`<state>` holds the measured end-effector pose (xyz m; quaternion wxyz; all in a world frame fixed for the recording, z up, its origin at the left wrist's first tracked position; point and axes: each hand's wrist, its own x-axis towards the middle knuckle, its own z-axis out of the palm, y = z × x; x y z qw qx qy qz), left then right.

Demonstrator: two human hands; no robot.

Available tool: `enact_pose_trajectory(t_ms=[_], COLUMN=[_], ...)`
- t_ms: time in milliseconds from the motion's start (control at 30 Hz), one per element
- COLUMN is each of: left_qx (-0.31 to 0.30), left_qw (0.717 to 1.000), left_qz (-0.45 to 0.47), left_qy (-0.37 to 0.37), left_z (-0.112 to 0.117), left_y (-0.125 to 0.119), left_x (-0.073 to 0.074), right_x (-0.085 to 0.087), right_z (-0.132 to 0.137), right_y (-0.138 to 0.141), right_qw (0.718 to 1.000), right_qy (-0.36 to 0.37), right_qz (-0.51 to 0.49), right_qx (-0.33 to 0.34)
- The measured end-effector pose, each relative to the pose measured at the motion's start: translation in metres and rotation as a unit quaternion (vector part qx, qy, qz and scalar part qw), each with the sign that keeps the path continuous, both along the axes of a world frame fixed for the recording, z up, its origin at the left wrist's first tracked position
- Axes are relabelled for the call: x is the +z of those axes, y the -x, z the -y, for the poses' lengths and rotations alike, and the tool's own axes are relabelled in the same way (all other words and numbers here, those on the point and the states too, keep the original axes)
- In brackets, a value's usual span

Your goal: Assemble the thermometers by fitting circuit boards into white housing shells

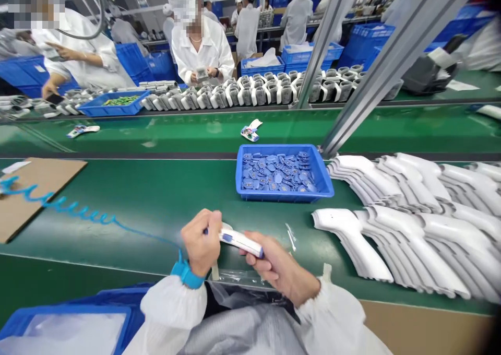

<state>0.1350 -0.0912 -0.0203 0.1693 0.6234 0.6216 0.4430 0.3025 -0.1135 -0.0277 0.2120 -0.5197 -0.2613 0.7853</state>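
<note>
With L hand (200, 244), gripping upper-left end of white device (240, 241), fingers curled into near-fist & hiding most of that end; with R hand (279, 265), holding other end btwn thumb & fingers, curled only partway; device thus btwn both hands, above nr edge of green bench (164, 188), sloping down to R, w/ blue button (227, 237) on side & blue cap (261, 252) at R end; round L wrist, blue strap (188, 275); off to L, coiled blue cord (74, 210) over bench & brown board (47, 180); just beyond hands, blue tray (285, 194) of loose blue pieces (274, 172); on bench btwn tray & R hand, thin white strips (290, 237); just R of tray, two rows of nested white shells (352, 229), overlapping; past bench, green belt (176, 133) w/ opened white units (250, 131), one behind tray, other far L; on far side, long row of grey housings (258, 93), plus second tray (113, 110) of green boards (121, 100); behind those, co-worker (215, 39) in white, w/ grey piece (202, 73) in hands; at lower L, blue bin (64, 311) w/ white sheet (78, 329) inside.
</note>
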Motion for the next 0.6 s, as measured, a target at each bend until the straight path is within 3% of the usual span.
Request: enact_pose_trajectory(t_ms=[67, 133, 200, 233, 300, 400, 500, 533, 600], left_qx=[0.06, 0.065, 0.049, 0.041, 0.02, -0.047, -0.144, -0.155, -0.106], left_qw=[0.998, 0.998, 0.998, 0.997, 0.996, 0.994, 0.979, 0.97, 0.955], left_qz=[0.009, -0.007, -0.033, -0.047, -0.07, -0.083, -0.112, -0.133, -0.147], left_qy=[0.008, 0.024, 0.038, 0.042, 0.046, 0.045, 0.087, 0.129, 0.234], left_z=[-0.011, -0.027, -0.043, -0.049, -0.056, -0.054, -0.055, -0.061, -0.084], left_y=[0.0, -0.001, -0.004, -0.005, -0.006, 0.004, 0.036, 0.051, 0.08], left_x=[-0.008, -0.014, -0.015, -0.015, -0.012, -0.003, 0.006, 0.01, 0.02], right_x=[0.001, 0.002, 0.001, 0.001, 0.0, 0.006, 0.032, 0.044, 0.071], right_z=[-0.003, -0.003, -0.001, 0.001, 0.004, 0.001, -0.026, -0.042, -0.087], right_y=[0.005, 0.014, 0.026, 0.032, 0.041, 0.04, 0.017, 0.007, -0.015], right_qw=[0.998, 0.962, 0.858, 0.806, 0.749, 0.739, 0.768, 0.775, 0.763], right_qy=[-0.051, -0.221, -0.393, -0.438, -0.465, -0.465, -0.477, -0.491, -0.523], right_qz=[0.022, 0.145, 0.302, 0.362, 0.425, 0.437, 0.373, 0.349, 0.35], right_qx=[0.027, 0.069, 0.138, 0.167, 0.204, 0.215, 0.208, 0.192, 0.144])
